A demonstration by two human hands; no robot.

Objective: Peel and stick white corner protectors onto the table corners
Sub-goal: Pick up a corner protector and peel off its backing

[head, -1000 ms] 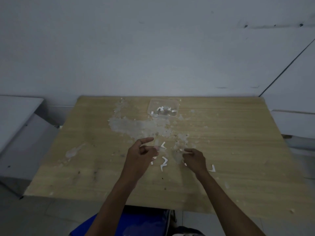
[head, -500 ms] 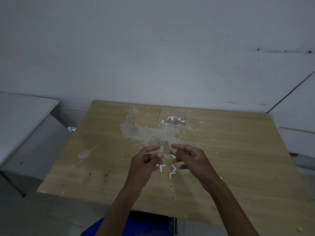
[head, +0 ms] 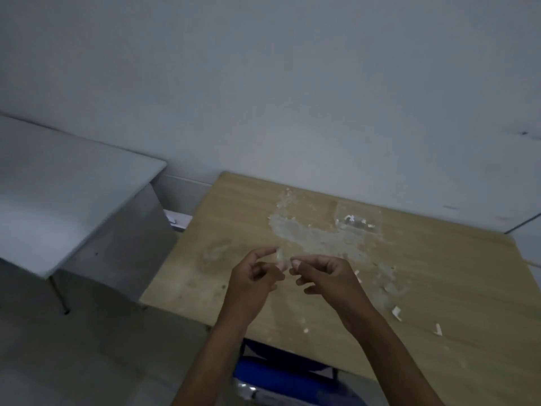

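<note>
Left hand [head: 251, 284] pinches a small white corner protector [head: 279, 257]; right hand [head: 328, 278] fingers curl at it, peeling; scuffed wooden desk [head: 424, 288] corners look bare, sticking remains

My head has turned left and tipped, so the wooden table [head: 439, 288] now sits low and to the right, and more of the grey side table [head: 58, 186] shows to its left. A second ago my right hand [head: 330, 279] lay flat-fingered on the table among the loose white pieces; it has since lifted off and come in to meet my left hand [head: 251, 276] above the table's near edge. My left hand has risen too, and its thumb and forefinger now pinch a small white corner protector [head: 279, 257], which stands upright. My right fingertips [head: 295, 263] have closed in just beside it.
</note>
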